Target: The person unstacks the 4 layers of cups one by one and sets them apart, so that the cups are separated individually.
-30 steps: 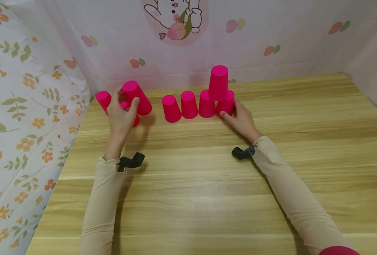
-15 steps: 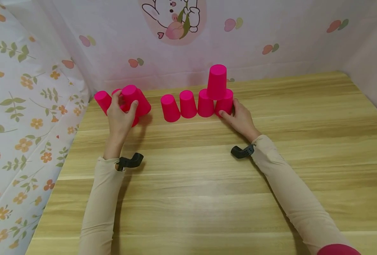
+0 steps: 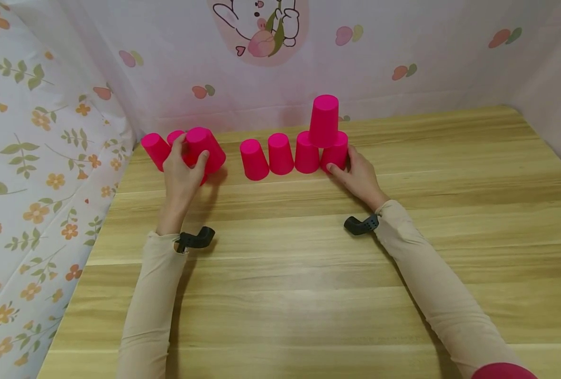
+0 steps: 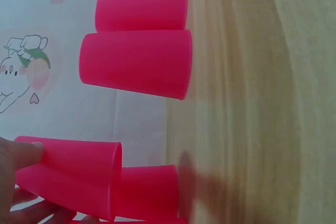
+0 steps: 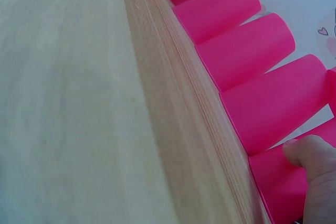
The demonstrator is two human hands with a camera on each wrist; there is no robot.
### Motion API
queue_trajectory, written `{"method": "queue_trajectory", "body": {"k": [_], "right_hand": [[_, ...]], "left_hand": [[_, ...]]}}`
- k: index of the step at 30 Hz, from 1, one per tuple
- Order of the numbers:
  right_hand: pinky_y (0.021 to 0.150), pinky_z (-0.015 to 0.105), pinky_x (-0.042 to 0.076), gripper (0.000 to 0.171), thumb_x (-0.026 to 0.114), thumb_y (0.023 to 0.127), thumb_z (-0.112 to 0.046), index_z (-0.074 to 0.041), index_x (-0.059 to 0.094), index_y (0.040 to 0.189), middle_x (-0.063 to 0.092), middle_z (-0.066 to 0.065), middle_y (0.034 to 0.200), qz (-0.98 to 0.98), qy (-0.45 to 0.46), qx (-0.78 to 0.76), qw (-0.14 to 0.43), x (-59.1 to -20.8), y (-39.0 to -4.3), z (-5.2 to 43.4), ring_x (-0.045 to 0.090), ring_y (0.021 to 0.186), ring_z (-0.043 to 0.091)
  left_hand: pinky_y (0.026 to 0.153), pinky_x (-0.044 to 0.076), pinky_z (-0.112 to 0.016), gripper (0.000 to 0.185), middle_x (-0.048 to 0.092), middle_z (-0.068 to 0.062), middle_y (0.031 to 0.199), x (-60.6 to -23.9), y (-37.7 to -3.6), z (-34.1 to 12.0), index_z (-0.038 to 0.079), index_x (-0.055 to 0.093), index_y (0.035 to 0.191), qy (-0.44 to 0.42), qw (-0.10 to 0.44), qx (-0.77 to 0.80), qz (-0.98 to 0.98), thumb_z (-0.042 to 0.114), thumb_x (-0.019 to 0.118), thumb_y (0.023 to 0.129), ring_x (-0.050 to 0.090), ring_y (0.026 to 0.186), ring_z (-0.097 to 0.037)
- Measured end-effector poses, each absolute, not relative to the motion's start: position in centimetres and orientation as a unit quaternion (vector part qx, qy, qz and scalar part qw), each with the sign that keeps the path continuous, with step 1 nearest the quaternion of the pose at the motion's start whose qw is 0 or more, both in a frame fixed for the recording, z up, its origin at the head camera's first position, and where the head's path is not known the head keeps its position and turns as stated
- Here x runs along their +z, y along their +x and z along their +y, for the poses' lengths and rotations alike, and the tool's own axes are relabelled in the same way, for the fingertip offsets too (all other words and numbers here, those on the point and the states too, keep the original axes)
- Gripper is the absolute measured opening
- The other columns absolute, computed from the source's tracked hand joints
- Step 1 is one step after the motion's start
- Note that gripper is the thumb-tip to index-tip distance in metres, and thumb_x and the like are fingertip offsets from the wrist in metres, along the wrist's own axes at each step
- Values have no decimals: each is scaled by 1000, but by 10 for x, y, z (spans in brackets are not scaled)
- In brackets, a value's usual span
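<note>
The left hand [image 3: 181, 169] grips a pink cup [image 3: 206, 148] upside down, thumb on its near side and fingers [image 3: 179, 145] curled round the far side. The cup tilts, its long axis leaning right, its rim low over a second cup [image 4: 149, 192] standing on the bench [image 3: 280, 252] beneath the fingers. Another cup [image 3: 155, 150] stands just left of them. The right hand [image 3: 358, 176] lies well apart, its fingers clasping the end cup [image 3: 335, 152] of a row, under the stacked cup [image 3: 324, 120].
</note>
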State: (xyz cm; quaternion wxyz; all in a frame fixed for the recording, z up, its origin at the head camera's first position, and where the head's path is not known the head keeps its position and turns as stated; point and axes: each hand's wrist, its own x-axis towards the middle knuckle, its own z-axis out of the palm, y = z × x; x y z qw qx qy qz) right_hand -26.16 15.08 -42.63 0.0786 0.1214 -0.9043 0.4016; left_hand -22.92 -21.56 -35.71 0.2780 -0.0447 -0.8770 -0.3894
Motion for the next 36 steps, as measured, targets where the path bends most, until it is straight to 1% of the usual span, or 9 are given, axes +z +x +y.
{"method": "queue_trajectory", "body": {"k": [4,9,16,23,28,32,36], "right_hand": [[78,37,39,56,54,80,-38,-4,37,120,51,12,105,-904,122,402,77,-426,-262,152,48,89,23],[79,37,39,56,54,80,-38,-4,37,122,51,12,106,-904,123,403,78,-426,-262,152,47,90,23],[78,37,39,57,54,80,-38,-4,36,122,51,12,106,-904,122,401,80,-426,-263,153,48,89,23],[76,37,39,58,53,80,-39,-3,36,122,51,13,105,-906,126,397,79,-427,-263,152,48,88,24],[76,37,39,57,53,80,-39,-3,37,121,51,13,105,-906,125,397,79,-426,-263,152,48,88,24],[76,37,39,56,53,80,-39,-3,37,120,51,12,105,-905,123,400,76,-425,-262,151,48,88,24],[76,37,39,56,54,80,-39,-4,37,121,51,12,105,-906,119,400,73,-426,-262,151,47,87,23]], "left_hand": [[82,41,-35,51,57,-15,104,-360,-231,-215,0,45,118,-59,289,-380,-877,21,64,75,52,93,-23],[81,41,-36,51,57,-16,104,-361,-231,-214,0,46,117,-65,292,-374,-878,21,64,75,52,93,-24],[84,41,-37,53,55,-16,108,-362,-231,-213,0,44,120,-74,270,-359,-890,19,64,75,51,96,-26],[86,40,-33,56,53,-15,112,-364,-230,-211,0,42,123,-68,250,-362,-895,20,64,76,50,99,-24],[81,43,-34,55,54,-17,110,-367,-230,-210,-2,42,122,-67,251,-360,-896,20,64,76,51,95,-24],[72,44,-33,54,55,-17,107,-369,-231,-211,-2,41,121,-66,246,-364,-896,19,63,76,52,89,-23],[74,44,-32,55,55,-16,107,-370,-231,-211,-2,41,122,-63,241,-370,-895,19,63,76,52,89,-23]]}}
